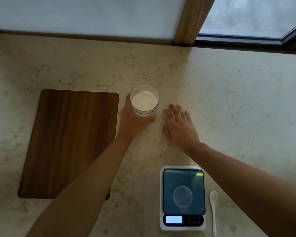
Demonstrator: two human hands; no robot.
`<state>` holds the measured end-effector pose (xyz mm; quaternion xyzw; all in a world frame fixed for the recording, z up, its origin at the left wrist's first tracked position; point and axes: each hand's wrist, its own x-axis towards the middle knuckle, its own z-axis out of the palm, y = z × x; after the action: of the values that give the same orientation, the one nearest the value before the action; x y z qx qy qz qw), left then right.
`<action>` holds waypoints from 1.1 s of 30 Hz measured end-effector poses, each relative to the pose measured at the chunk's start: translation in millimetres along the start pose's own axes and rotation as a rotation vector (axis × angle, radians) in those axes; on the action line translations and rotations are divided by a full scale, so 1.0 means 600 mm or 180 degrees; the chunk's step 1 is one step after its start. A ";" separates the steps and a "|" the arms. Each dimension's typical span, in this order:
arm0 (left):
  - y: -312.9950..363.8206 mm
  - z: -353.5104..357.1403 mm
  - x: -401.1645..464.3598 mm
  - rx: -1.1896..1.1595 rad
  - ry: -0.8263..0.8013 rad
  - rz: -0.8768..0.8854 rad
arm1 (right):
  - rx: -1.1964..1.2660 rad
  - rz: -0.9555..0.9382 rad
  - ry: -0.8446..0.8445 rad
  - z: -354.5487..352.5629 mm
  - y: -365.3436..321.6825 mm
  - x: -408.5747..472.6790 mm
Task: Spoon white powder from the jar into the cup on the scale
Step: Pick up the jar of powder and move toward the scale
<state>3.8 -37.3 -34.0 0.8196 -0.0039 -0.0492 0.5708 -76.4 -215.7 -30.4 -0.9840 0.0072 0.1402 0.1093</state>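
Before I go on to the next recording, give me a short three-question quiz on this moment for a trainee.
1. True or false: the white ceramic spoon is already in one of the hands.
2. Which hand grips the clear glass jar of white powder: A left hand, B right hand, C both?
3. Fill in: the small clear cup stands on the white digital kitchen ____.

Key
1. False; it lies on the counter to the right of the scale.
2. A; the right hand is open beside the jar, not touching it.
3. scale
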 end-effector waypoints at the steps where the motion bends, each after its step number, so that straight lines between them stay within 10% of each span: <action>1: 0.003 0.003 0.000 0.0007 0.0005 0.0017 | -0.0016 -0.0006 0.0014 0.002 0.001 -0.001; 33: 0.011 0.038 -0.006 -0.0101 0.0324 0.0115 | -0.0248 -0.0268 0.0283 0.051 0.040 0.004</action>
<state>-1.2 -60.6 -35.1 0.8117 0.0111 0.0028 0.5840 -83.8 -232.4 -64.7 -0.9922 -0.0348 0.0918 0.0764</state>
